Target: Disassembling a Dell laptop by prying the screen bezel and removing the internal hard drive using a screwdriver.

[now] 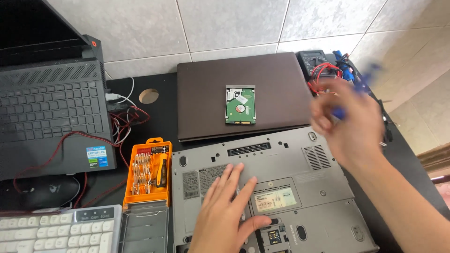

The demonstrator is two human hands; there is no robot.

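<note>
Grey laptop (300, 187) lies upside down at bottom centre, base panel still on; left hand (227, 211) flat, spread; right hand (349, 124) blurred, pinching something blue; hard drive (240, 104) already loose.

Left hand (225, 211) lay flat, palm down, fingers spread and pointing away from the body. Right hand (347, 124) was raised, motion-blurred, fingers loosely curled; forearm ran in from lower right. Its grip unclear.
</note>
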